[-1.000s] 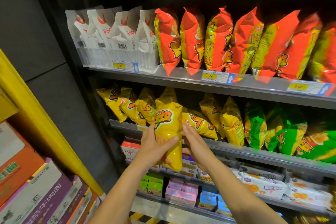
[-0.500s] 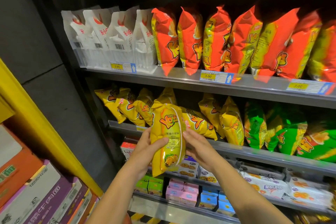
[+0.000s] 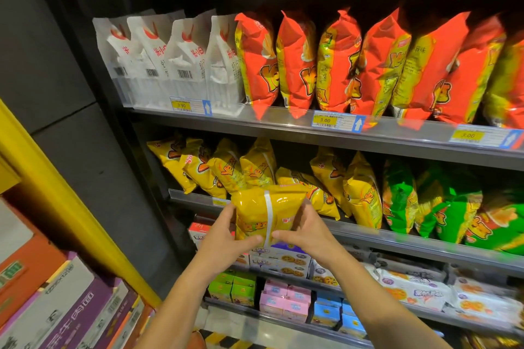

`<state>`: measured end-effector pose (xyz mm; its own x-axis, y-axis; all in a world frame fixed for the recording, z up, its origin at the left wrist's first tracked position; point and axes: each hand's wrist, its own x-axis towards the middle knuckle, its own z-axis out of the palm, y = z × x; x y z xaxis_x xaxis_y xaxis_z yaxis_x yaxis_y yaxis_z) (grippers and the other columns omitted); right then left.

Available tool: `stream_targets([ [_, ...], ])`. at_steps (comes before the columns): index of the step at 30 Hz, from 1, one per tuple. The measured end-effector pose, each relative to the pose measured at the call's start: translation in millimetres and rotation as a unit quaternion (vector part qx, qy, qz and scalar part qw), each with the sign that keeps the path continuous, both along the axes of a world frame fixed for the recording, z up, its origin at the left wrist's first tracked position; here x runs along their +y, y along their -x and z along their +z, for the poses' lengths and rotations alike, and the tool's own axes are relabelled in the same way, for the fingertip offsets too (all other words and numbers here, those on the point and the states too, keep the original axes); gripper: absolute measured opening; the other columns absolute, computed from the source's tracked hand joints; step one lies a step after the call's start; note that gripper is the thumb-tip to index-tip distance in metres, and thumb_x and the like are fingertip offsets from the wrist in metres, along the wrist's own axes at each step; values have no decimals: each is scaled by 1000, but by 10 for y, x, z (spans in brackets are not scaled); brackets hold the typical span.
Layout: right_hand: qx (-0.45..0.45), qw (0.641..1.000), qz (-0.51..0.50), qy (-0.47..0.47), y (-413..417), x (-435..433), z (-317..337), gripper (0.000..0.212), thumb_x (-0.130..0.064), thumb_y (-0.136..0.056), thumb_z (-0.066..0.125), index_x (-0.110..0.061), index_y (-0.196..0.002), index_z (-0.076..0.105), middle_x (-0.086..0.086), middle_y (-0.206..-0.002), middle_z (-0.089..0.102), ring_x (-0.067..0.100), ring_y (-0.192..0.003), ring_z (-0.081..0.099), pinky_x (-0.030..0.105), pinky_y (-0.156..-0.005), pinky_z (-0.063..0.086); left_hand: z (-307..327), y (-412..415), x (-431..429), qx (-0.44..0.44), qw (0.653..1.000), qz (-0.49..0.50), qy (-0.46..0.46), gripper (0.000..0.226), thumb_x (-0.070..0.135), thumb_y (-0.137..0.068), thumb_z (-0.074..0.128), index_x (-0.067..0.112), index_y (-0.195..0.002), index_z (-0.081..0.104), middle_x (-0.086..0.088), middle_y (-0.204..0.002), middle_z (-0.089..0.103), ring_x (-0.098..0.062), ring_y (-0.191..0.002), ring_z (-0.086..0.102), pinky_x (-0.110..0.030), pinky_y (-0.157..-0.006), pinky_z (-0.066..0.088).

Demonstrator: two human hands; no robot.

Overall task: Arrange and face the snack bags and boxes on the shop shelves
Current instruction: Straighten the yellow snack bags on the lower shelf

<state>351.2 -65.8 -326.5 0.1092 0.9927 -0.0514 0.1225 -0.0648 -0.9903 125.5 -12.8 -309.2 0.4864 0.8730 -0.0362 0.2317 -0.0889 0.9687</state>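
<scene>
A yellow snack bag (image 3: 262,211) is held in front of the second shelf (image 3: 397,235), its back seam facing me and its print upside down. My left hand (image 3: 226,238) grips its lower left side. My right hand (image 3: 306,231) grips its lower right side, thumb on the front. Behind it a row of yellow bags (image 3: 224,170) leans at angles on the same shelf, with green bags (image 3: 453,212) further right.
The top shelf holds white bags (image 3: 170,65) and orange bags (image 3: 340,65) behind price tags (image 3: 334,121). Lower shelves carry cookie boxes (image 3: 283,263) and small pink, green and blue cartons (image 3: 283,300). Stacked boxes (image 3: 56,306) and a yellow frame (image 3: 71,207) stand at the left.
Both hands have turned the yellow bag over: it went from upright with its front showing to upside down with the back seam facing me, and it sits slightly lower.
</scene>
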Motion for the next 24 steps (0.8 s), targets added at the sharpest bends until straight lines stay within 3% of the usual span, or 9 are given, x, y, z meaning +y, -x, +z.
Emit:
stream_targets([
  [4,-121,992,3,19,-8,-8,-74,76,-42,-66,95,-24,-130,58,-6,-118,74,9,-110,71,44,-100,58,-57,20,8,13,1000,4,-24,77,10,-79,91,40,-140,54,22,-128,68,-3,-123,63,-42,-107,54],
  [7,-158,987,8,14,10,-9,-73,55,-42,-69,92,-23,-117,72,-10,-110,77,7,-106,72,43,-98,59,-69,20,17,13,999,7,-35,80,10,-78,92,36,-143,52,19,-132,66,-2,-125,62,-35,-106,55],
  [9,-158,987,9,11,25,-4,-54,50,-35,-73,93,-25,-117,72,-12,-110,77,3,-104,71,40,-98,59,-65,15,15,10,999,12,-37,80,10,-77,92,37,-141,52,20,-131,66,1,-123,62,-31,-104,55],
  [13,-109,994,9,6,-7,-15,1,68,-20,-78,92,-35,-129,51,-9,-123,70,2,-112,68,29,-99,57,-83,31,46,-1,1000,10,-19,74,14,-81,90,39,-140,54,18,-129,69,-5,-123,65,-35,-104,54],
  [16,-80,997,22,-4,-8,-17,36,68,-23,-84,88,-30,-140,49,-9,-133,66,6,-123,65,35,-106,55,-70,34,53,-42,998,25,32,67,18,-85,88,32,-142,56,7,-129,73,-14,-121,69,-41,-101,57],
  [20,-101,994,27,-10,-11,29,105,81,-52,-79,86,-29,-147,48,-10,-137,63,8,-128,61,42,-110,52,-50,0,47,-93,991,69,66,59,13,-86,84,31,-136,58,6,-124,76,-14,-116,72,-42,-97,59],
  [24,-214,976,-5,-35,-109,88,225,86,-70,-75,76,-38,-148,44,-22,-144,54,-6,-133,50,32,-114,46,-33,-24,112,-126,982,122,64,57,13,-88,82,34,-135,58,10,-122,76,-11,-114,72,-41,-97,59],
])
